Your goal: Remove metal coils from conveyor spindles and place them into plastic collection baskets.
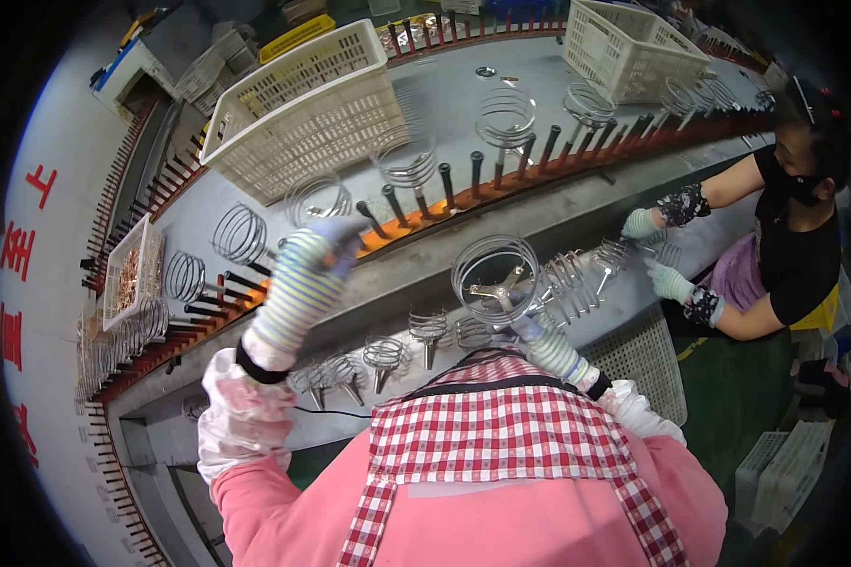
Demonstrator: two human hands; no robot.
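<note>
My right hand (pixel 553 352), in a striped knit glove, grips the lower end of a round wire coil frame with a brass-coloured three-armed hub (pixel 499 290). The coil is tilted so that its rings face up. My left hand (pixel 303 279), in a matching glove, is raised over the edge of the conveyor, by the black-tipped posts (pixel 394 203) and a wire coil frame (pixel 318 200) beyond them. Its fingers are smeared by motion, and whether they hold anything is hidden. Several more coil frames with stems (pixel 383 354) lie along the near metal ledge.
A large white crate (pixel 312 132) stands on the grey surface behind the posts, another crate (pixel 624 47) farther right. A small basket (pixel 130 274) of copper-coloured parts is at the left. On the right a co-worker's gloved hands (pixel 654 250) handle similar coil frames over the ledge.
</note>
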